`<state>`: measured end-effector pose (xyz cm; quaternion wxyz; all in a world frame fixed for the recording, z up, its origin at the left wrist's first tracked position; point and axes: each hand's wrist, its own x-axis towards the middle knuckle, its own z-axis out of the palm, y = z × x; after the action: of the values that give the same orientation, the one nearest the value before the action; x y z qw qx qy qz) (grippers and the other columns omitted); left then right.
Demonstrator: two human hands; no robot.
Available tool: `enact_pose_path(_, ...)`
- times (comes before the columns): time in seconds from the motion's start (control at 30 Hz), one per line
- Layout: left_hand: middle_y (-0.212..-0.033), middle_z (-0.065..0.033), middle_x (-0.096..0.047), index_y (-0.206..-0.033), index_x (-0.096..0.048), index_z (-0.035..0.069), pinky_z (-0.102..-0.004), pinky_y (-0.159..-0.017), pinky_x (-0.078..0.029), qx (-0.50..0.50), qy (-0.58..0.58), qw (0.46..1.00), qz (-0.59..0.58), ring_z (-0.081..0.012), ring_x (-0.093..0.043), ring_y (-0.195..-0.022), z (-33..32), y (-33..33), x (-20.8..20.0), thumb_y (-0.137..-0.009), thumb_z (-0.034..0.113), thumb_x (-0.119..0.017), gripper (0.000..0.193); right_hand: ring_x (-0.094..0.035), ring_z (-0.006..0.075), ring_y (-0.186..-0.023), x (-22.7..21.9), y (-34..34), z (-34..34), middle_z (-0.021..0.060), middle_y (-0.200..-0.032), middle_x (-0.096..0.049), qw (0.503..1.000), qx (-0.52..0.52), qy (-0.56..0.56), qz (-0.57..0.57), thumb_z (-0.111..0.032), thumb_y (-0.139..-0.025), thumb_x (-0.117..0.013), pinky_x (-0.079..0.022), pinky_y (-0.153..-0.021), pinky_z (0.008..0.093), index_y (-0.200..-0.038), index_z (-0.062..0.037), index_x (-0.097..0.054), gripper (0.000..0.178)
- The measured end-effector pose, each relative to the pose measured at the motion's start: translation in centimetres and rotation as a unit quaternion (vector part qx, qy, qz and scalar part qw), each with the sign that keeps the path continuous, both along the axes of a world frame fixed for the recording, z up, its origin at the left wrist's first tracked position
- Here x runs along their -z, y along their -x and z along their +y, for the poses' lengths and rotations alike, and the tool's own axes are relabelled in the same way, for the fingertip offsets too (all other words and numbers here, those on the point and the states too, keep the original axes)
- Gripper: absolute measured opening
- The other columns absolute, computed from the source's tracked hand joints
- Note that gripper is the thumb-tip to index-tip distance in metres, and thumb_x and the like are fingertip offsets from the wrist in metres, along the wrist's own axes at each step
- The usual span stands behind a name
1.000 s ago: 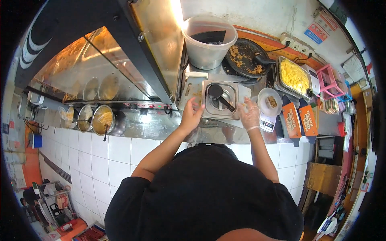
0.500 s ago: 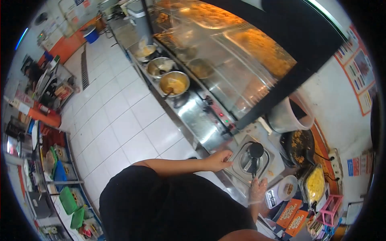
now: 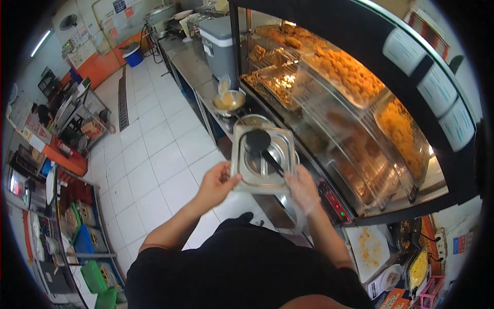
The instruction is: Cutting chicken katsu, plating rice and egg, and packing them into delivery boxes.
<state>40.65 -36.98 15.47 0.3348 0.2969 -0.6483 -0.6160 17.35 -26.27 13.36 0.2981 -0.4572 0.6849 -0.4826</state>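
Now I see the left hand (image 3: 216, 183) and right hand (image 3: 302, 188) each closed on a near corner of the steel pan (image 3: 263, 159), ladle (image 3: 260, 145) inside, carried off the counter (image 3: 206, 87); next, probably a level set-down.

Beside you, a glass warmer (image 3: 355, 123) holds fried food; a grey cooler (image 3: 221, 44) and a blue bucket (image 3: 134, 55) stand beyond.
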Motion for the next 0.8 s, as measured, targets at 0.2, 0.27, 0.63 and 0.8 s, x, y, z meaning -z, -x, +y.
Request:
enact_pose_path(0.2,-0.07,0.0045,-0.053,-0.11,-0.058,0.0,-0.0185,-0.051,-0.036,0.015,0.112,0.993,-0.018,-0.0028,-0.045,-0.059,-19.2,3.1,-4.4,-0.092,0.02,-0.054,0.027,-0.051,0.0121,-0.062,-1.7,1.8,-18.5,0.0032,-0.072,-0.054,0.992,0.093,0.075,0.028,-0.024,-0.085,-0.056,-0.043,-0.05,0.0287,-0.097,-0.0027,-0.055,0.024)
enact_pose_path(0.27,-0.07,0.0046,-0.052,-0.111,-0.058,0.001,-0.0188,-0.05,-0.035,0.022,0.105,0.994,-0.028,-0.0029,-0.044,-0.058,-24.9,4.1,-4.7,-0.093,0.022,-0.053,0.028,-0.05,0.0127,-0.056,-8.3,-1.2,-20.8,0.0044,-0.072,-0.054,0.98,0.105,0.061,-0.157,-0.023,-0.086,-0.058,-0.042,-0.045,0.029,-0.096,-0.0014,-0.053,0.024)
enact_pose_path(0.63,-0.075,0.0035,-0.055,-0.114,-0.056,0.004,-0.0212,-0.051,-0.038,0.202,-0.006,0.979,-0.037,-0.0048,-0.045,-0.059,-35.3,16.3,-6.6,-0.092,0.015,-0.049,0.026,-0.054,0.0149,-0.055,-8.8,1.6,-25.8,0.0083,-0.079,-0.055,0.928,0.245,0.186,-0.211,-0.019,-0.089,-0.058,-0.049,-0.044,0.029,-0.093,-0.0005,-0.049,0.02)
enact_pose_path(0.8,-0.08,-0.0023,-0.052,-0.122,-0.044,-0.002,-0.027,-0.061,-0.052,0.177,-0.095,0.978,0.062,-0.0116,-0.053,-0.069,-33.9,21.7,-6.9,-0.093,0.018,-0.05,0.035,-0.058,0.0194,-0.089,-5.8,1.0,-27.3,0.0099,-0.096,-0.053,0.803,0.242,0.418,-0.348,-0.013,-0.09,-0.057,-0.056,-0.071,0.0365,-0.101,-0.0017,-0.042,0.022)
